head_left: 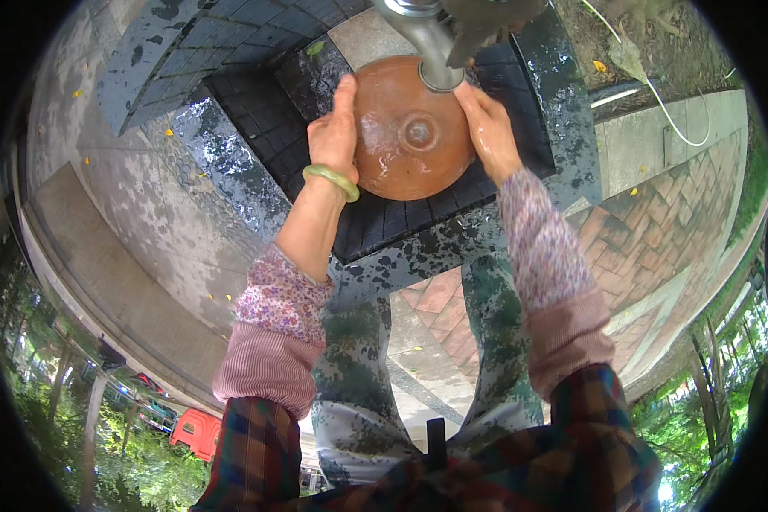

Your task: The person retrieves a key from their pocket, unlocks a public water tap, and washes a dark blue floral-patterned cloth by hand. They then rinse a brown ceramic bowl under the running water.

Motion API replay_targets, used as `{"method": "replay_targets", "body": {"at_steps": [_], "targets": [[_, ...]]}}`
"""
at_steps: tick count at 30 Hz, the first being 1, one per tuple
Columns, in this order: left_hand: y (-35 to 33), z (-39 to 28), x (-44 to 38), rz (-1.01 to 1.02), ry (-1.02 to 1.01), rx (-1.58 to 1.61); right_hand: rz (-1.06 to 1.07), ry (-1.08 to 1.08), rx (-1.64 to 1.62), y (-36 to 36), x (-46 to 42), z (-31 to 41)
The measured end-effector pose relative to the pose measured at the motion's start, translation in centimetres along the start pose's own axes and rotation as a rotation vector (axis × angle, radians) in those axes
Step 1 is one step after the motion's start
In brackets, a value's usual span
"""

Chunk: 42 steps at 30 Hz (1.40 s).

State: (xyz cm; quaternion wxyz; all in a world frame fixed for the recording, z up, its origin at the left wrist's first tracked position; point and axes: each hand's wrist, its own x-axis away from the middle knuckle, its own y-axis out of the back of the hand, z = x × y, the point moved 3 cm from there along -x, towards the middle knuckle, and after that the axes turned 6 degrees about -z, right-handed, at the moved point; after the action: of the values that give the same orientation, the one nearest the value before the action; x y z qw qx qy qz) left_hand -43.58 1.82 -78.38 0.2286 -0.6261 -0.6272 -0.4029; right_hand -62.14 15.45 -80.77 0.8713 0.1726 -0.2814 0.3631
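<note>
My left hand [333, 136] grips the left rim of a round terracotta-coloured dish or lid [390, 166], thumb along its edge. On the opposite side, my right hand [491, 131] holds the upper right rim; its skin is wet. The dish's broad face looks up at me and shines with water, with a ringed round mark right of its middle. A metal tap [432, 41] hangs over the far edge, its spout covering part of the dish. Below lies a dark-tiled outdoor basin [416, 221]. The fingers beneath the dish are hidden.
A wet, dark stone rim [563, 102] surrounds the basin. The tiled wall [230, 38] rises at upper left. A white cable [669, 118] loops over the ground at right. Brick paving [653, 230] and concrete [141, 198] flank the basin. A red plastic object [196, 433] stands farther off.
</note>
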Motion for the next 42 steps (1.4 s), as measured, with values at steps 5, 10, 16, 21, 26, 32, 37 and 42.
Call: {"method": "replay_targets", "body": {"at_steps": [5,10,16,21,26,32,37,42], "targets": [[-0.2,0.8,0.8,0.043,0.026,0.142,-0.051,-0.125,-0.598,-1.4,3.5,-2.1],[0.6,1.6,1.3,0.062,0.104,0.244,-0.023,-0.18,-0.932,-2.9,7.7,-2.0],[0.8,5.1,-0.3,0.2,0.257,0.465,-0.079,-0.059,-0.876,-5.8,9.2,-0.9],[0.6,6.9,-0.4,0.126,0.319,0.617,-0.156,0.086,-0.689,-9.3,10.7,1.2],[-2.1,6.7,5.1,-0.233,-0.675,-0.222,-0.355,0.225,-0.181,-8.1,7.6,3.9],[-1.3,-0.1,13.2,0.17,-1.306,-0.849,-0.11,-0.086,-0.652,-5.9,10.0,4.8],[-4.4,-3.0,7.6,0.268,-0.93,-0.671,-0.027,-0.038,-0.355,-6.1,8.9,3.4],[-6.7,-4.5,5.1,0.178,-0.66,-0.901,-0.078,-0.007,-0.381,-5.3,9.1,5.5]]}}
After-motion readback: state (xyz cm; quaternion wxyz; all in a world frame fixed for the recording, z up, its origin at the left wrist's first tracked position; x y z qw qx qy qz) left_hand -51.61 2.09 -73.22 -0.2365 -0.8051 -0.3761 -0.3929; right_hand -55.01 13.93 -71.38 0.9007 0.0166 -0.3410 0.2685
